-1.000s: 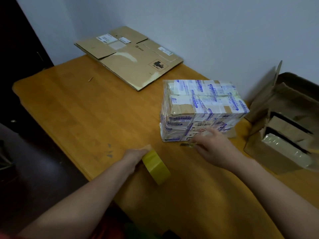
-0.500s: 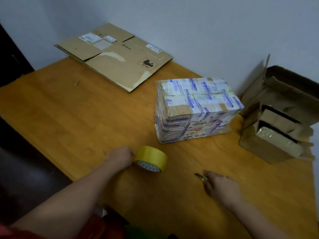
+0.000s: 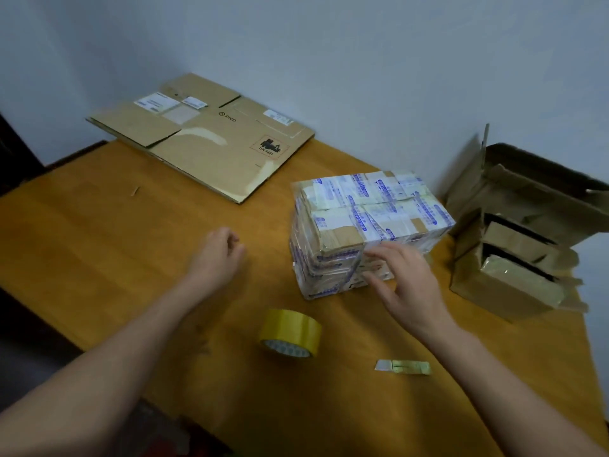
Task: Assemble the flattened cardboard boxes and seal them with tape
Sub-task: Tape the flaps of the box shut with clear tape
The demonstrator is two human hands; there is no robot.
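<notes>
**One box sealed, another yet to be raised**

A person's right hand [image 3: 405, 282], its grip spread with straight fingers, touches the near face of a small cardboard box wrapped heavily in clear and blue-printed tape [image 3: 369, 225], which stands on the orange-brown wooden worktop [image 3: 99, 245]. The left hand [image 3: 219, 249] hovers beside the box, its grip loosely curled and holding nothing. That box looks closed and sealed. The large flattened brown cardboard box [image 3: 204, 136] lies at the far edge by the white wall [image 3: 362, 61], not yet folded up, so the job appears about half done. The roll of yellow packing tape [image 3: 291, 333] and a small cutter with a yellowish handle [image 3: 403, 367] lie free at the near side, apart from both hands. A crumpled, open brown carton [image 3: 514, 252] stands just right of the sealed box. The sealed box itself fills the middle, where the next would likely be built.
</notes>
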